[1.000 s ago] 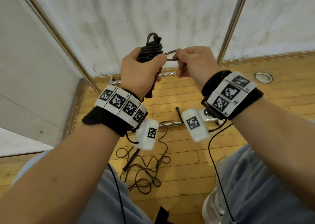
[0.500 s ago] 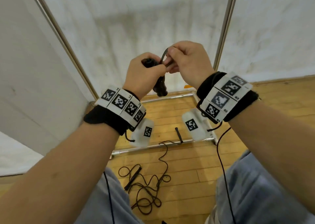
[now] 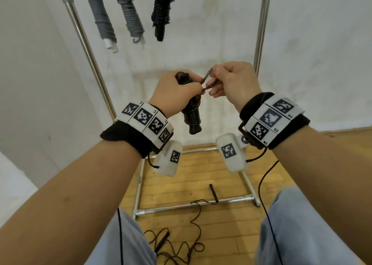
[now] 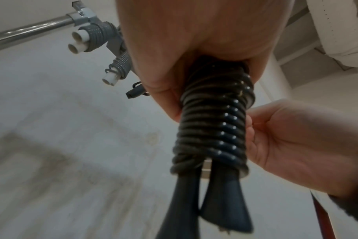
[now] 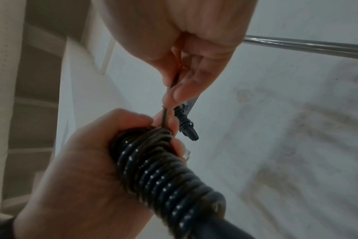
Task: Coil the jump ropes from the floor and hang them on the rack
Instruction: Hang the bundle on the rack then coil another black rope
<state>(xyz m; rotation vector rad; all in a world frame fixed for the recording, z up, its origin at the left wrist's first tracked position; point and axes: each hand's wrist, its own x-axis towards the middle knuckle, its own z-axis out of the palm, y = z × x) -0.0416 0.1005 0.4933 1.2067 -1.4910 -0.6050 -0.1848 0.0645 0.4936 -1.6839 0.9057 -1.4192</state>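
Observation:
My left hand [image 3: 177, 92] grips a black jump rope bundle [image 3: 192, 116], cord wound tightly round its two handles [image 4: 212, 134] [image 5: 165, 176]. A loop of the cord [image 3: 207, 81] sticks out at the top, and my right hand [image 3: 231, 81] pinches it between thumb and fingers [image 5: 175, 84]. Both hands are raised at chest height in front of the metal rack [image 3: 259, 49]. Three coiled ropes hang from its top bar: two grey [image 3: 102, 23] [image 3: 131, 19] and one dark [image 3: 161, 13]. Another black jump rope [image 3: 193, 220] lies loose on the wooden floor.
The rack's base frame [image 3: 193, 204] stands on the wooden floor [image 3: 201, 174] between my legs and the white wall [image 3: 201, 49]. One handle of the loose rope [image 3: 213, 193] lies across the front base bar. Cables run down from both wrist cameras.
The view has tilted up, bringing the rack's hanging ropes into sight. Both hands stayed together on the bundle, the right still pinching the cord loop at its top.

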